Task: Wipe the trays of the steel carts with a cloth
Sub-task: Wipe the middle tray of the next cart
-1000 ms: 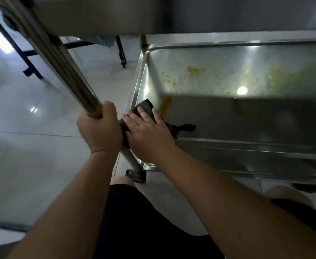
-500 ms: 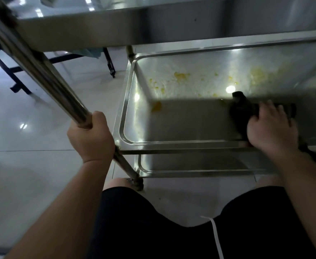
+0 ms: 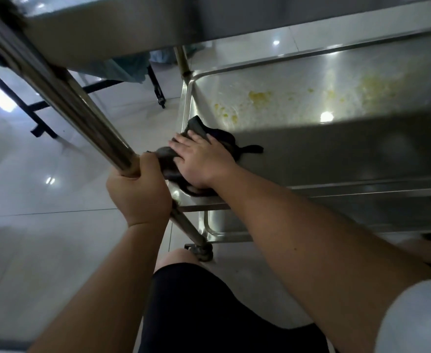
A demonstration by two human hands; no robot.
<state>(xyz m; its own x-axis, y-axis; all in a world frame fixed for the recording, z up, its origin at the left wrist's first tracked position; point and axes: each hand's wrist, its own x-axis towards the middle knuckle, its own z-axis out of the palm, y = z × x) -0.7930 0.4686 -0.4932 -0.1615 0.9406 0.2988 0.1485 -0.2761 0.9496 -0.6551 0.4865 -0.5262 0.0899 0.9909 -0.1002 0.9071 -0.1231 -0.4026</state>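
2 hands | left hand (image 3: 139, 192) fingers curled round 1 cart post (image 3: 82, 115) | right hand (image 3: 200, 159) fingers flat, pressing 1 dark cloth (image 3: 209, 135) in near-left corner of middle tray (image 3: 311, 149) | 3 trays visible | yellow smears (image 3: 260, 96) on far half

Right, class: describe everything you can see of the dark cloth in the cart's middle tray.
The cloth is dark grey to black, soft and crumpled, with a thin strip trailing to its right. It lies in the near left corner of the steel tray, partly draped over the rim. The right hand presses flat on it, fingers straight, covering its middle. Yellow residue lies beyond it, untouched.
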